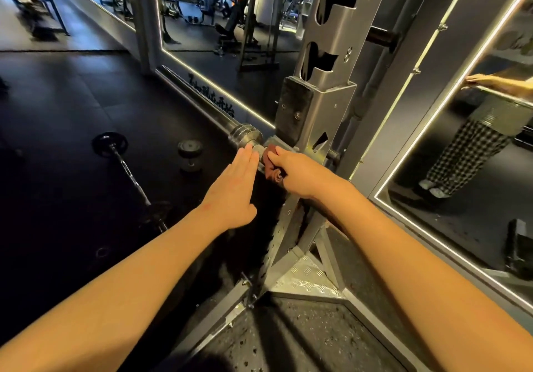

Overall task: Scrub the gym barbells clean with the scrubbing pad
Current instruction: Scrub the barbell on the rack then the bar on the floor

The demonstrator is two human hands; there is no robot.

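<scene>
The right hand (300, 174) has its grip closed round a brown scrubbing pad (271, 166), fingers curled over it so that the pad is wrapped against the thin part of the barbell (202, 100), just inside the collar and right beside the rack post (326, 106) on which the bar rests. The left hand (236, 189) holds nothing: its grip is wide, fingers straight and together, fingertips touching the bar's collar just beside the pad, seemingly to steady it. From there the thick end of the bar runs away to the upper left, along the foot of the wall mirror (219, 54). That end looks evenly shiny, but whether it has been scrubbed cannot be told. By my reading the work is in its middle on this one bar, at the patch next to the rack; the rest of its length lies out of view behind the post. On the dark floor (72, 97) to the left lie a second, shorter bar (127, 169) with small plates and a dumbbell (189, 155), both well apart from the hands and apparently yet to be cleaned.
</scene>
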